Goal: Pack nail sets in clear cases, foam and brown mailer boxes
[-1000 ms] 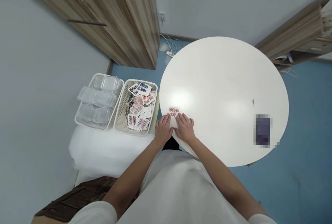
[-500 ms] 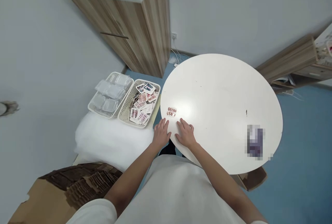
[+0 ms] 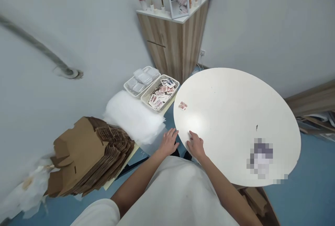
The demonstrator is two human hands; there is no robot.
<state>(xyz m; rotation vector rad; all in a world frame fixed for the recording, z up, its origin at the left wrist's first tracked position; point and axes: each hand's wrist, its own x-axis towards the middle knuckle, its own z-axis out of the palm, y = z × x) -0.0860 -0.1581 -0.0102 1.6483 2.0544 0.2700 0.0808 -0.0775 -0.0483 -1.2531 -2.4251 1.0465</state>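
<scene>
My left hand (image 3: 168, 143) is at the near left edge of the white round table (image 3: 235, 114), fingers stretched out and nothing in it. Beside it, my right hand (image 3: 196, 145) hovers over or rests on the tabletop; which of the two, I cannot tell. Its index finger points forward, the others bend loosely, and it holds nothing. Farther off on the table lies a small card of press-on nails (image 3: 183, 106) in reddish pink tones, apart from both hands.
Left of the table stand a basket of nail cards (image 3: 146, 101) and a basket of clear plastic packs (image 3: 128, 87). Nearer are white foam sheets (image 3: 133, 114) and a stack of flat brown cardboard boxes (image 3: 89, 149). A wooden cabinet (image 3: 170, 44) fills the corner. A blurred-out item (image 3: 261, 158) lies on the table's right.
The view has swung left, bringing the cardboard stack fully in. Both hands have drawn back from the nail card, and the right fingers bend more. The card stays on the table.
</scene>
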